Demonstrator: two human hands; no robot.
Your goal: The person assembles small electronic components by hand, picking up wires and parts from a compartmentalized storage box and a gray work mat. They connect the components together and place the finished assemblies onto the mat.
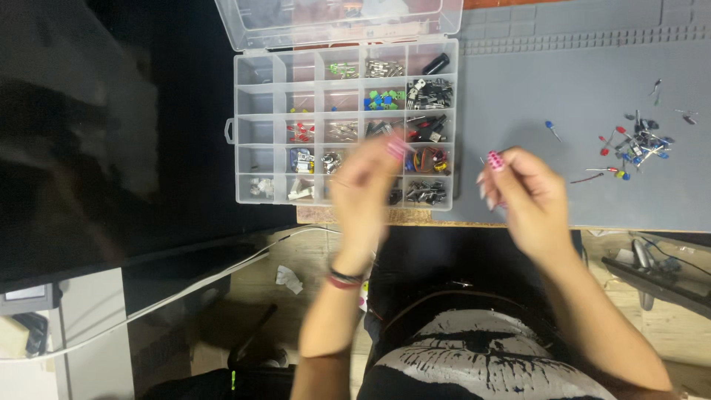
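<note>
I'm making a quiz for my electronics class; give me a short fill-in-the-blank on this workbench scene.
1. The clear organizer box has its lid ____.
2. The left hand hovers over the ____.
3. Loose parts lie scattered on the ____ mat.
4. The right hand is over the ____.

Missing words: open; box; grey; mat

White cable (185, 290), crumpled tissue (289, 278)
</note>
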